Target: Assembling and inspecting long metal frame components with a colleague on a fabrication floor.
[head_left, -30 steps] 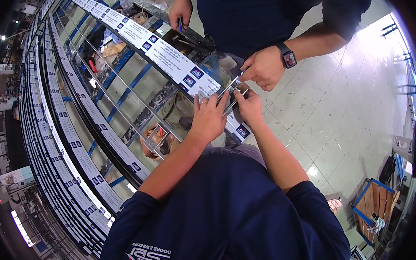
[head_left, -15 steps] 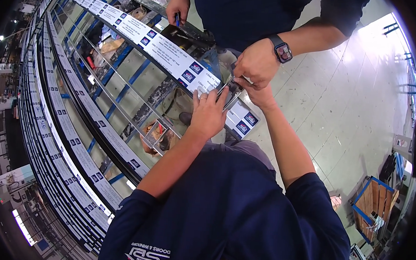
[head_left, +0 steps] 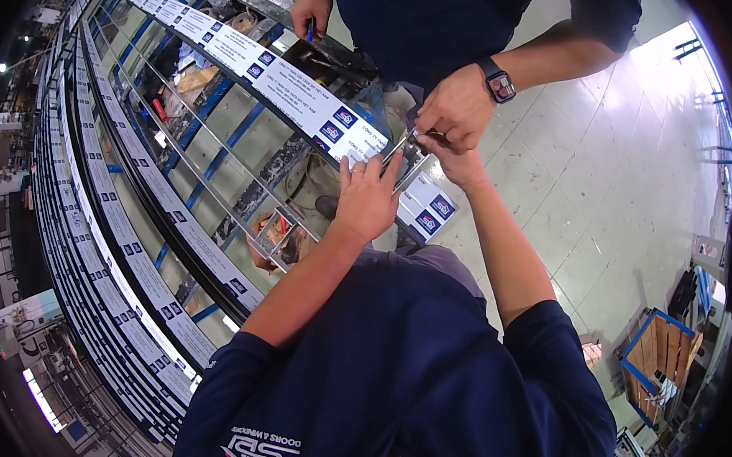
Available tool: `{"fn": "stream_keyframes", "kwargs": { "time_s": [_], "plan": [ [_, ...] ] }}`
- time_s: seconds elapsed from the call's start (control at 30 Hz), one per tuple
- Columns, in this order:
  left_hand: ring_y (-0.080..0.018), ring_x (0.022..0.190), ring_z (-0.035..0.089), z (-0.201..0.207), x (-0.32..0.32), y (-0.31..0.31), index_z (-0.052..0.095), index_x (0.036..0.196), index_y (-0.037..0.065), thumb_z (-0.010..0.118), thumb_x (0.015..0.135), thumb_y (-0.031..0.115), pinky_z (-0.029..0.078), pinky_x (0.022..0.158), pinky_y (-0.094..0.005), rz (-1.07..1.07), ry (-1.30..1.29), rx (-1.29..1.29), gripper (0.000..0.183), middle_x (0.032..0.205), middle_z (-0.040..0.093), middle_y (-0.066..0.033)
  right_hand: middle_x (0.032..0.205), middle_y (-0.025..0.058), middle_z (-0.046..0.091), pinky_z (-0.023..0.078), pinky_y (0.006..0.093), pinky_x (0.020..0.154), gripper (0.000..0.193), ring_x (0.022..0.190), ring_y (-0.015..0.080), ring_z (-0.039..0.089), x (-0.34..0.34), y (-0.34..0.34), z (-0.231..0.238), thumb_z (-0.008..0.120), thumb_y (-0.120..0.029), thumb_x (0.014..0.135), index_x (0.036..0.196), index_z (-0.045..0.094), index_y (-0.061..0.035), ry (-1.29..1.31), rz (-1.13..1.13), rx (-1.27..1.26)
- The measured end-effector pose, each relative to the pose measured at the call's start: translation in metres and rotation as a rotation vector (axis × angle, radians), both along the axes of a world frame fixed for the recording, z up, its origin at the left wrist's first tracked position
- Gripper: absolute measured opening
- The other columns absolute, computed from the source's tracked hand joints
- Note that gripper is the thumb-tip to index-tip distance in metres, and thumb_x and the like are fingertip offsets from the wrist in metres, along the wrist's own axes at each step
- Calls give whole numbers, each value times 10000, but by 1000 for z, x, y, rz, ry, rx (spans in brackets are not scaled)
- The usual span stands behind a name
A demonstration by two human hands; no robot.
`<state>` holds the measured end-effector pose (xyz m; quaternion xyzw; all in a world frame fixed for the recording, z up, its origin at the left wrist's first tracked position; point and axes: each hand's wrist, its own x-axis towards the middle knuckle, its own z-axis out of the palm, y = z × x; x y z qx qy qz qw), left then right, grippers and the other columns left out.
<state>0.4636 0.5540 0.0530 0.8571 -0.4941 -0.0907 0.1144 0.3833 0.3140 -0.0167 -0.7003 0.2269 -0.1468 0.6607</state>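
My left hand [head_left: 366, 199] lies flat, fingers spread, on the end of a long metal profile [head_left: 251, 54] covered with white film and blue square marks. My right hand [head_left: 462, 161] reaches up to the same end, its fingers closed around a small metal piece [head_left: 398, 147] at the profile's corner; most of that hand is hidden. A co-worker stands opposite in a dark shirt. The co-worker's hand with a wristwatch [head_left: 455, 108] pinches the same small piece from above. Their other hand [head_left: 312, 12] rests further along the profile, holding a blue pen.
Several more film-covered profiles [head_left: 97, 237] lie in parallel rows to the left on a blue metal rack [head_left: 219, 157]. Grey glossy floor [head_left: 620, 177] spreads to the right. A blue-framed wooden pallet [head_left: 664, 351] stands at the lower right.
The co-worker's watch hand has come down over the profile's end, covering my right fingers. My left hand has stayed flat on the profile.
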Motion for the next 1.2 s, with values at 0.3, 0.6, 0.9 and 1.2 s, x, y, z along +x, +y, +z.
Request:
{"fn": "stream_keyframes", "kwargs": {
  "time_s": [0.3,0.6,0.9,1.2],
  "plan": [
    [-390,1330,607,2,0,0,462,1761,154,793,1007,304,281,1337,-722,3,-11,7,836,1456,607,-151,1192,28,779,577,346,967,323,1102,159,722,1,23,-11,808,-101,1051,1351,737,-6,-247,-129,342],
    [-420,1308,622,-3,1,1,442,1766,144,793,981,260,300,1322,-735,-4,-8,-41,868,1420,596,-170,1138,184,822,585,410,946,439,1006,265,771,5,71,-14,757,-275,1038,1369,767,14,156,-420,9],
    [-434,1309,617,-6,2,3,432,1769,135,791,980,257,298,1320,-737,-8,-8,-45,876,1424,593,-184,947,78,779,538,355,760,381,801,146,669,1,67,-4,810,-234,1004,1275,790,34,156,-337,171],
    [-411,1310,611,-5,2,3,449,1762,141,796,985,273,295,1322,-730,0,-4,-42,861,1435,600,-168,1065,104,802,561,368,890,353,945,203,715,0,61,3,789,-217,1021,1274,775,28,162,-261,186]
  ]
}}
